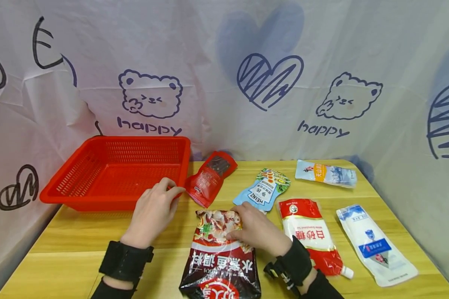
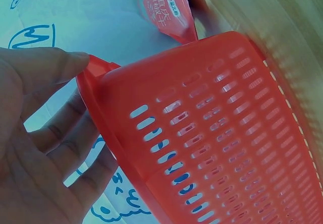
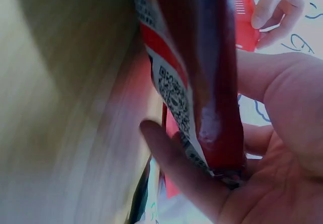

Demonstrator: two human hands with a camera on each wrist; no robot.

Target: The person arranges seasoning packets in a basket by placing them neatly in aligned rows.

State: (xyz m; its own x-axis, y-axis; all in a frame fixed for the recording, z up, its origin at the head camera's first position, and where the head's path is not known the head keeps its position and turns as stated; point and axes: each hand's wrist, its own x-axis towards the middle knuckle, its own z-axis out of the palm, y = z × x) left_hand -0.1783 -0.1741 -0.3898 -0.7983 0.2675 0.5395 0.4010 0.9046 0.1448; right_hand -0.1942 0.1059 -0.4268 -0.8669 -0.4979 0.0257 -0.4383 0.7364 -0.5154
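My left hand (image 1: pixel 154 214) pinches the front right corner of a red plastic basket (image 1: pixel 97 203). In the left wrist view the thumb lies on the rim (image 2: pixel 108 128) with the fingers behind it. At the front middle of the table, my right hand (image 1: pixel 260 230) grips the far end of a dark red and brown seasoning packet (image 1: pixel 220 259), printed with a picture of food. The right wrist view shows that packet (image 3: pixel 212 93) edge-on between thumb and fingers, its near part raised off the table.
Beside the basket lies a red pouch (image 1: pixel 209 178). To its right are a blue Heinz pouch (image 1: pixel 262 190), a red and white sugar pouch (image 1: pixel 308 232), a white pouch (image 1: pixel 374 245) and a blue and orange packet (image 1: pixel 325 173). A drawn-on white cloth (image 1: pixel 217 83) hangs behind the table.
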